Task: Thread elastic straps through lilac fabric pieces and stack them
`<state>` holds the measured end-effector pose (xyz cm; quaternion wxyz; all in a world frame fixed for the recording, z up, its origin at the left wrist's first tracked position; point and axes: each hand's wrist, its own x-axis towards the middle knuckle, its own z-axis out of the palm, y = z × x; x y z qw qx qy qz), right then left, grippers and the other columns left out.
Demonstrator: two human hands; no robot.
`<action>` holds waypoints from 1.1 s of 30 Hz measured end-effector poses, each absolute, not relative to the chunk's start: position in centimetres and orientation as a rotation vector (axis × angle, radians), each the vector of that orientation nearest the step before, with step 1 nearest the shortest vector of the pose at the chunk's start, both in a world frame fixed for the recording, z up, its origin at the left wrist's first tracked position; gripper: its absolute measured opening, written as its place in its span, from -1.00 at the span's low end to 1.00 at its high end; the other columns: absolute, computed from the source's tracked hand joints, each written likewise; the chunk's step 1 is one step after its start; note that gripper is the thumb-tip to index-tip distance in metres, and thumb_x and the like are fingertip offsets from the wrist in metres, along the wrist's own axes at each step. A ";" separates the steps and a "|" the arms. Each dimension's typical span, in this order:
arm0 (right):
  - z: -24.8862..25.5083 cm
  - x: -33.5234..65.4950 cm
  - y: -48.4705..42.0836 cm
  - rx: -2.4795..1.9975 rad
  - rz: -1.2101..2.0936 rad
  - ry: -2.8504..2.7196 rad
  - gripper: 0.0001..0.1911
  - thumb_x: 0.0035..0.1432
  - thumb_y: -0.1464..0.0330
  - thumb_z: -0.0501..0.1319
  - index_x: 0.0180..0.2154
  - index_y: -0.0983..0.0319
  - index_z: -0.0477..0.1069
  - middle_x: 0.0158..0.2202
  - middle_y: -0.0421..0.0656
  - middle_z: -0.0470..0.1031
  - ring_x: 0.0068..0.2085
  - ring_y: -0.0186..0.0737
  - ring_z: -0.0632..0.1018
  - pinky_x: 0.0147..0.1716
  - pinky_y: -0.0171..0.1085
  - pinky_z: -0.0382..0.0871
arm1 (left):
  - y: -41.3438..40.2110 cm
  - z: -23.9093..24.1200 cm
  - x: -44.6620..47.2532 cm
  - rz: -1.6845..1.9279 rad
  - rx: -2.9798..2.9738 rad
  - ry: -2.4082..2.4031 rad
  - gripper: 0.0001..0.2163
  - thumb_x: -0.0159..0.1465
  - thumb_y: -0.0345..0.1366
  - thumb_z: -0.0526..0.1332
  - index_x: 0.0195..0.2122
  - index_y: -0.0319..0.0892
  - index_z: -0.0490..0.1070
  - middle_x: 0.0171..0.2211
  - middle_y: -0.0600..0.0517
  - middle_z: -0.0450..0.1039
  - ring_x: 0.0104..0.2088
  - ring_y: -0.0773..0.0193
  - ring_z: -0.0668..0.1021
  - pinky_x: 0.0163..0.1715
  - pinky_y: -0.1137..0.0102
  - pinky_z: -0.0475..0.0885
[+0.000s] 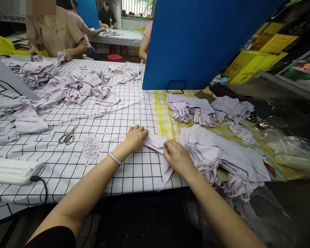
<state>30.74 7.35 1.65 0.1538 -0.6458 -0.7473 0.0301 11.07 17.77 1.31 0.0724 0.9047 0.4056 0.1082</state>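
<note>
A pale lilac fabric piece (155, 142) stretches between my two hands above the table's front edge, one end hanging down below my right hand. My left hand (136, 137), with a light bangle on its wrist, is closed over the left end of the cloth. The fingers of my right hand (178, 155) pinch the other end. Just right of that hand lies a stack of similar lilac pieces (229, 151) with looped straps. Left of my left hand are a small heap of fabric clippings (91, 147) and a pair of scissors (67, 137).
A white power bank (14, 171) with a black cable lies at the left front. Loose lilac cloth (77, 84) heaps across the far left. A tall blue panel (186, 44) stands ahead, another lilac stack (188, 106) before it. Co-workers sit across the table.
</note>
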 end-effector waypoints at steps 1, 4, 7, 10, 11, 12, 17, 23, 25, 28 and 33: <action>1.5 31.4 6.6 -1.829 0.072 -2.102 -0.82 0.17 0.52 0.03 -0.28 0.17 0.34 -0.30 -0.09 0.47 -0.24 -0.08 0.49 -0.24 -0.18 0.34 | 17.7 1.3 11.2 0.347 2.717 1.228 -0.84 0.21 -0.50 0.12 -0.27 -0.20 0.46 -0.21 -0.16 0.49 -0.10 -0.06 0.44 -0.13 0.05 0.34; 1.2 32.5 4.6 -1.761 0.139 -1.995 -0.78 0.13 0.55 0.00 -0.28 0.15 0.30 -0.33 -0.10 0.45 -0.26 -0.07 0.50 -0.23 -0.17 0.36 | 16.4 2.4 11.0 0.581 2.597 1.216 -0.91 0.16 -0.49 0.16 -0.42 -0.17 0.35 -0.34 -0.09 0.45 -0.18 0.04 0.44 -0.15 0.13 0.34; 1.5 31.3 4.2 -1.662 0.213 -1.900 -0.83 0.16 0.42 0.11 -0.16 0.16 0.31 -0.19 -0.04 0.46 -0.13 -0.02 0.51 -0.13 -0.13 0.40 | 14.1 4.9 11.0 0.799 2.248 1.074 -0.92 0.23 -0.39 0.16 -0.39 -0.14 0.27 -0.43 0.05 0.40 -0.38 0.25 0.43 -0.31 0.31 0.36; 3.0 29.0 5.4 -1.590 0.305 -1.899 -0.82 0.17 0.36 0.14 -0.16 0.19 0.35 -0.17 0.00 0.49 -0.12 0.01 0.51 -0.12 -0.11 0.41 | 12.0 8.3 11.0 0.795 1.845 0.917 -0.88 0.32 -0.24 0.14 -0.34 -0.13 0.24 -0.54 0.14 0.33 -0.56 0.39 0.38 -0.52 0.45 0.29; 3.8 28.4 5.7 -1.570 0.348 -1.893 -0.84 0.18 0.38 0.10 -0.18 0.20 0.37 -0.20 -0.02 0.50 -0.15 -0.02 0.52 -0.15 -0.12 0.41 | 11.3 9.4 10.6 0.763 1.738 0.883 -0.86 0.31 -0.21 0.15 -0.32 -0.13 0.24 -0.56 0.16 0.31 -0.59 0.41 0.37 -0.57 0.48 0.26; 4.8 28.2 5.8 -1.553 0.388 -1.871 -0.83 0.20 0.41 0.05 -0.20 0.19 0.38 -0.22 -0.04 0.52 -0.18 -0.05 0.53 -0.18 -0.15 0.40 | 10.6 10.5 10.0 0.716 1.653 0.862 -0.85 0.30 -0.19 0.18 -0.29 -0.13 0.25 -0.57 0.16 0.32 -0.61 0.41 0.37 -0.60 0.49 0.25; 9.9 29.9 1.3 -1.473 0.719 -2.007 -0.71 0.38 0.27 0.02 -0.32 0.17 0.44 -0.44 -0.18 0.50 -0.43 -0.24 0.47 -0.42 -0.27 0.32 | 4.9 14.5 3.5 0.274 1.690 0.814 -0.81 0.20 -0.29 0.29 -0.15 -0.09 0.42 -0.44 0.06 0.50 -0.54 0.33 0.49 -0.61 0.49 0.29; 10.4 31.3 -3.7 -1.131 1.261 -2.243 -0.59 0.33 0.17 0.16 -0.54 0.20 0.40 -0.60 -0.28 0.35 -0.55 -0.39 0.36 -0.57 -0.37 0.16 | 0.4 13.1 -1.3 0.078 1.925 0.986 -0.92 0.18 -0.32 0.22 -0.34 -0.07 0.51 -0.52 0.09 0.45 -0.54 0.32 0.45 -0.60 0.49 0.21; 9.3 31.3 -2.5 -1.266 1.093 -2.148 -0.57 0.33 0.15 0.15 -0.54 0.20 0.39 -0.59 -0.28 0.34 -0.54 -0.37 0.35 -0.55 -0.36 0.16 | 1.9 11.5 -1.0 0.268 1.979 1.306 -0.92 0.18 -0.33 0.16 -0.37 -0.10 0.45 -0.55 0.09 0.41 -0.56 0.31 0.42 -0.60 0.46 0.18; 7.1 31.3 0.2 -1.521 0.529 -1.966 -0.59 0.31 0.18 0.15 -0.56 0.19 0.36 -0.61 -0.26 0.31 -0.54 -0.33 0.32 -0.52 -0.32 0.15 | 5.4 8.9 -0.3 0.585 1.993 1.772 -0.92 0.13 -0.36 0.15 -0.36 -0.10 0.40 -0.59 0.10 0.37 -0.55 0.25 0.40 -0.53 0.41 0.18; 3.4 31.6 1.7 -1.746 0.136 -2.105 -0.65 0.18 0.30 0.20 -0.63 0.19 0.27 -0.60 -0.21 0.32 -0.52 -0.27 0.33 -0.52 -0.29 0.10 | 8.8 4.3 0.3 0.873 1.830 1.915 -0.95 0.12 -0.36 0.14 -0.40 -0.12 0.37 -0.54 0.07 0.38 -0.46 0.20 0.43 -0.39 0.36 0.25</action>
